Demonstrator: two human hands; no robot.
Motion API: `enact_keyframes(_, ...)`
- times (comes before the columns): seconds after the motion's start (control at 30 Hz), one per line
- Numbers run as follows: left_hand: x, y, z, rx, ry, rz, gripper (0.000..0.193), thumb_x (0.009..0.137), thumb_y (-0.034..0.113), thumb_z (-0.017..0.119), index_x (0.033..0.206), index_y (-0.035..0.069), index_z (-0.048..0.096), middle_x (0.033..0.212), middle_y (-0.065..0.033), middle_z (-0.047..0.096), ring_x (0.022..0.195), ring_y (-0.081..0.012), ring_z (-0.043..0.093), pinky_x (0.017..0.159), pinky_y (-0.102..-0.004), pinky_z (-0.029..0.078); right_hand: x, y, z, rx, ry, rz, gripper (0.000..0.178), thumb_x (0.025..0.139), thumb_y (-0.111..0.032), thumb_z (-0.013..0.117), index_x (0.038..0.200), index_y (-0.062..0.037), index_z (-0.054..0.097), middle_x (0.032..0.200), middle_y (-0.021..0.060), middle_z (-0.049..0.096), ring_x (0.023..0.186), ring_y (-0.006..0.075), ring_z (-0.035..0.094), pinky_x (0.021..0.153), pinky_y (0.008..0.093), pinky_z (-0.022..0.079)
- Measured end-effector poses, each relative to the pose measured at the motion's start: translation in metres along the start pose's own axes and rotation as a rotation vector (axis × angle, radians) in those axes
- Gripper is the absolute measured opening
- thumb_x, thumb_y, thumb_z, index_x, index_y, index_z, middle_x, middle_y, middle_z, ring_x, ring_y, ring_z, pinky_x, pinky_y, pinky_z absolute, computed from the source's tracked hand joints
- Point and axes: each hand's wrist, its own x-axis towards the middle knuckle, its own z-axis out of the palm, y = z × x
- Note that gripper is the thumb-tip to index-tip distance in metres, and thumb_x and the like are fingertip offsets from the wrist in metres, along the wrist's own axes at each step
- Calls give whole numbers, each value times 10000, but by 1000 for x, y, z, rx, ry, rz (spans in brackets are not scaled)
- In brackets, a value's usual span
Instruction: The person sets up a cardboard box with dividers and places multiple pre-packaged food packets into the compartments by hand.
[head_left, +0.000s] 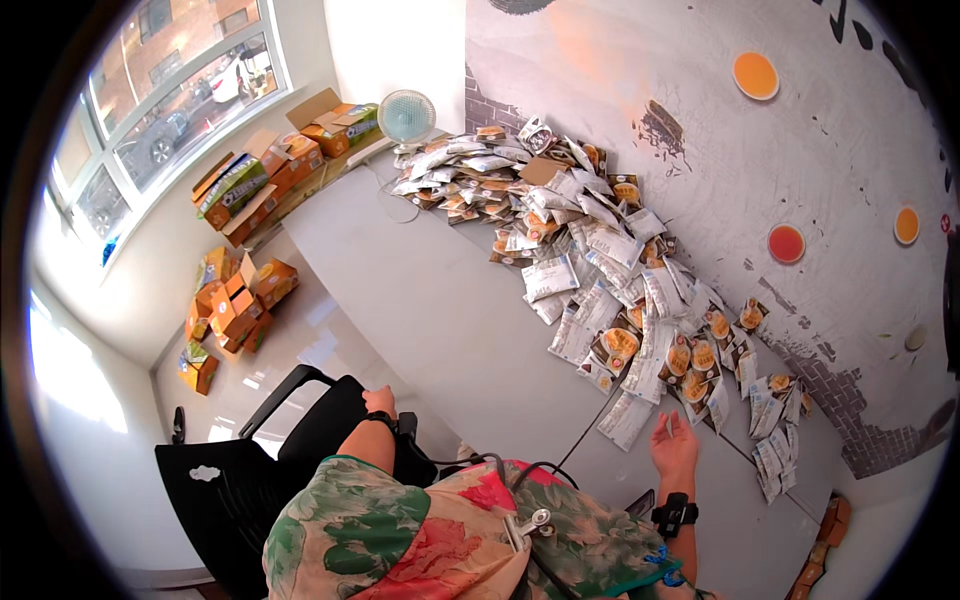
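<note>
My right hand is above the grey table, palm partly turned up, with fingers loosely bent and apart. No object shows in it. Just beyond its fingertips lies a long white packet, at the near edge of a big pile of packets. Brown packets with a round food picture lie right ahead of this hand. My left hand is low beside the table's left edge, near a black office chair. Its fingers look curled in, and nothing shows in them.
The pile runs along the painted wall up to a small fan in the far corner. Opened orange cartons stand on the floor and below the window at the left. Another brown carton is at the lower right.
</note>
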Motion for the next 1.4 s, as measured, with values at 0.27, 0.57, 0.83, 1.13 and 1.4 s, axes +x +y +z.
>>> enact_keyframes(0.27, 40, 78, 52, -171, 286, 195, 778, 807, 443, 594, 1406, 108, 225, 1385, -222, 267, 1250, -388, 314, 994, -492, 310, 4, 15, 18, 7, 238, -106, 270, 885, -254, 538, 1088, -78, 507, 1215, 161, 394, 1050, 233, 455, 892, 429, 412)
enact_keyframes(0.57, 50, 92, 38, -439, -66, 129, 818, 824, 392, 606, 1387, -33, 192, 1382, -253, 302, 1247, -359, 358, 969, -430, 350, 20, 45, 27, -4, 260, -93, 441, 900, -288, 511, 1273, -106, 362, 1330, 146, 215, 1240, 268, 275, 988, 534, 318)
enact_keyframes(0.83, 49, 116, -4, -643, -439, -51, 783, 833, 438, 573, 1395, 3, 247, 1456, -182, 224, 1319, -361, 235, 1020, -497, 265, 33, 46, 23, 130, 145, -44, 363, 888, -259, 526, 1176, -66, 416, 1258, 166, 271, 1203, 287, 314, 971, 512, 359)
enact_keyframes(1.13, 42, 166, -52, -629, -363, 103, 749, 819, 404, 597, 1361, -13, 292, 1442, -190, 250, 1310, -356, 265, 1029, -480, 258, 72, 67, 28, 164, 82, 19, 336, 874, -238, 535, 1137, -54, 436, 1197, 187, 348, 1125, 303, 414, 946, 470, 404)
enact_keyframes(1.4, 192, 227, -103, -548, -69, 158, 824, 797, 480, 597, 1415, 97, 209, 1429, -171, 275, 1283, -361, 305, 1005, -475, 309, 124, 135, 96, 102, -24, 73, 263, 913, -222, 483, 1083, -22, 504, 1171, 197, 467, 1046, 308, 523, 835, 420, 483)
